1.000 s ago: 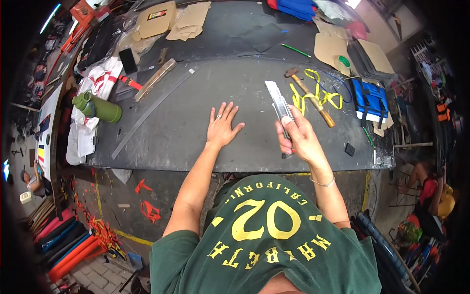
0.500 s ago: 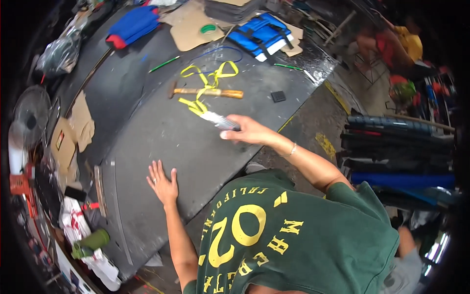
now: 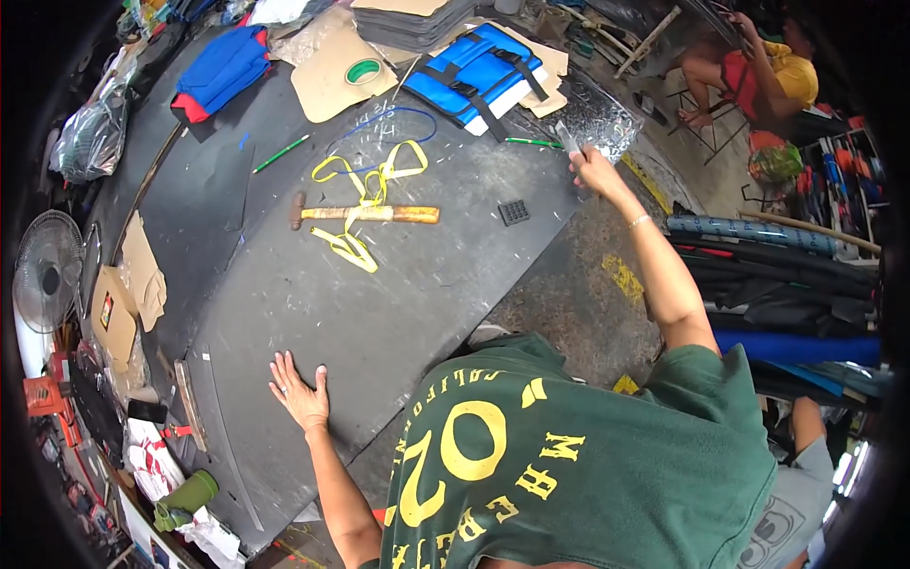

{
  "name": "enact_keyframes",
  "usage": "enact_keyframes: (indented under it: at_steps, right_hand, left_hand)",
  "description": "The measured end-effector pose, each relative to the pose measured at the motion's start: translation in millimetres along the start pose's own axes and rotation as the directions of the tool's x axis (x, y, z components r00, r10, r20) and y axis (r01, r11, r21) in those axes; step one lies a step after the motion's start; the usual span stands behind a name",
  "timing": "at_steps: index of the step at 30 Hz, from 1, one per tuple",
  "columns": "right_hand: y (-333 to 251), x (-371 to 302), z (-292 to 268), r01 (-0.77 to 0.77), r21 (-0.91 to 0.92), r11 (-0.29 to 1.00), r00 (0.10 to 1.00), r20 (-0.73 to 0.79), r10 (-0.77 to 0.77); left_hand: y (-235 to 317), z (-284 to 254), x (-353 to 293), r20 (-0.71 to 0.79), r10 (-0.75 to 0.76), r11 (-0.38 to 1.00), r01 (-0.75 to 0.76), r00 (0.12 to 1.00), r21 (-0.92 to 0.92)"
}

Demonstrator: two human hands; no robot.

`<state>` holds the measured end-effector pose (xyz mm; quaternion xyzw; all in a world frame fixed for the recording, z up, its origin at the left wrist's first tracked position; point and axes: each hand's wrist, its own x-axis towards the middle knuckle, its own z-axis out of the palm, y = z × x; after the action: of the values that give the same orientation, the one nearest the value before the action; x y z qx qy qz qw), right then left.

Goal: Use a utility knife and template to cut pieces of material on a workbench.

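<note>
My left hand [image 3: 301, 394] lies flat with spread fingers on the dark table sheet [image 3: 313, 313]. At the table's far right edge, my right hand [image 3: 595, 174] grips a slim grey metal tool [image 3: 567, 138]; its exact kind is unclear. A green pencil [image 3: 534, 143] lies just left of that tool. In mid-table rests a hammer [image 3: 408, 214] with a wooden handle. Looped yellow strap [image 3: 355, 252] crosses the hammer's handle. A small black gridded square [image 3: 514, 212] sits to the hammer's right. Farther back is a blue bag [image 3: 474, 76] with black straps.
Green tape [image 3: 362, 72] rests on cardboard at the back, near folded blue-and-red cloth [image 3: 223, 74]. Another green pencil [image 3: 281, 154] lies left of the strap. A fan [image 3: 49, 270] stands at far left. At far right, a person [image 3: 782, 76] sits beyond the table.
My right hand has moved away from the yellow strap to the far right table edge. The strap's near end now lies loose by the hammer. My left hand stays flat on the table.
</note>
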<state>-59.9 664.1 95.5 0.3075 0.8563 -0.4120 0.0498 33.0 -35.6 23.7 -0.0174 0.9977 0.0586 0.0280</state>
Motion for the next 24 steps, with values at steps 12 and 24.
enact_keyframes:
  at_steps: [12, 24]
  right_hand:
    - [-52, 132, 9, 0.008, -0.363, 0.932, 0.973, 0.220, 0.077]
    - [-63, 172, 13, 0.039, -0.378, 0.925, 0.863, 0.479, 0.160]
  left_hand:
    - [25, 1, 7, -0.015, -0.182, 0.983, 0.182, 0.983, -0.010]
    - [31, -6, 5, 0.039, -0.225, 0.973, 0.226, 0.974, -0.053]
